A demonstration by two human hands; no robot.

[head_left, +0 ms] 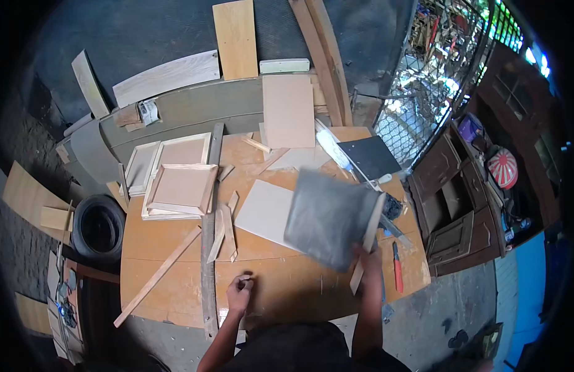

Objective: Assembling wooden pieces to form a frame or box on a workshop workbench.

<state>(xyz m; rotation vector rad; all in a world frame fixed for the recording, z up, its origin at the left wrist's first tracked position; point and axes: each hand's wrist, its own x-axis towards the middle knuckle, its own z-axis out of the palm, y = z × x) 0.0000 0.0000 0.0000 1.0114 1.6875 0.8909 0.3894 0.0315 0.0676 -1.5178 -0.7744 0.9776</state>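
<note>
Here, left hand (240, 295) curled, grip unclear; right hand (369, 263) tight on dark grey panel (329, 217).

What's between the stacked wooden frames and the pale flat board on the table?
In the head view, loose wooden strips and a long weathered bar lie between the wooden frames and the pale board.
</note>
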